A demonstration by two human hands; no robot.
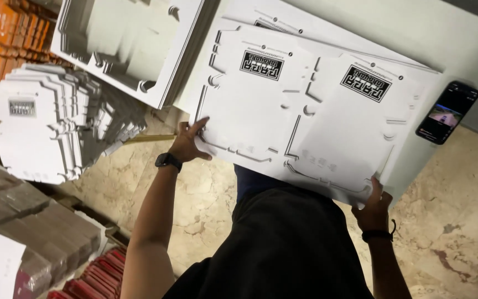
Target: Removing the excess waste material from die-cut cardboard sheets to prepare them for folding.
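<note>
— Where is the white die-cut card sheet right now?

— It is held flat in front of the person, above the stone floor, tilted so its far edge runs up toward the top right. It lies on top of more white sheets of the same kind, whose edges show beyond it.

— How does the left hand have it?

— The left hand grips the sheet's near left edge. The thumb lies on top of the card and the fingers spread along the edge, closed on it. A black watch sits on that wrist.

— And the right hand?

— It pinches the near right corner. The fingers are curled shut on the card's lower edge, with the fingertips on the top face and the rest of the hand below the sheet. A dark band circles that wrist.

— So the sheet spans between both hands?

— Yes, it stretches from one grip to the other, above the person's dark clothing.

— What lies around?

— A phone with a lit screen lies just beside the sheets at the right. A fanned pile of cut white cards sits at the left, well apart from the left hand, and another stack of white sheets lies at the top left.
</note>
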